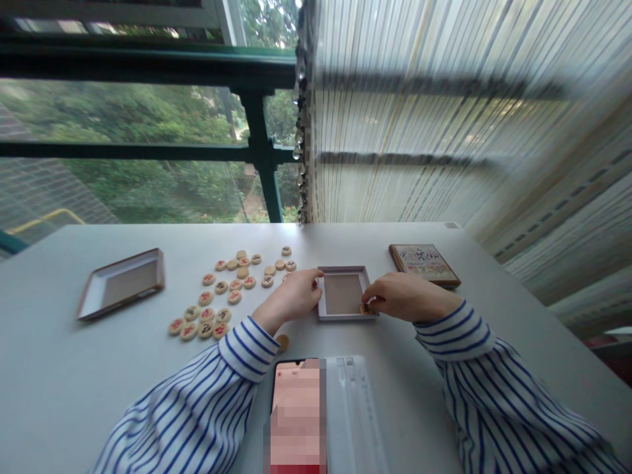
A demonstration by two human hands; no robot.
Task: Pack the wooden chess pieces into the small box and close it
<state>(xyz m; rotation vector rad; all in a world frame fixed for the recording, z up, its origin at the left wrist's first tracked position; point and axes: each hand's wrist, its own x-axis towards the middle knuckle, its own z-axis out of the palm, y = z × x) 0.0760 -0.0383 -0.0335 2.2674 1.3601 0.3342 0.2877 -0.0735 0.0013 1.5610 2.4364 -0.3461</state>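
A shallow open box (344, 296) with pale walls and a brown-grey floor sits on the white table in front of me. My left hand (297, 294) grips its left wall, thumb and fingers closed at the upper left corner. My right hand (402, 296) pinches a round wooden Chinese chess piece (366, 308) with a dark character, inside the box's lower right corner. More chess pieces (236, 284) with red or black characters lie loosely spread left of the box, some face down. One piece (282, 343) lies by my left cuff, partly covered.
A box lid (121, 284) lies at the left of the table (123, 368). A flat printed box or folded board (424, 264) is at the right. A phone (298, 408) and a white plastic case (356, 415) lie nearest me. A string curtain (405, 131) hangs behind.
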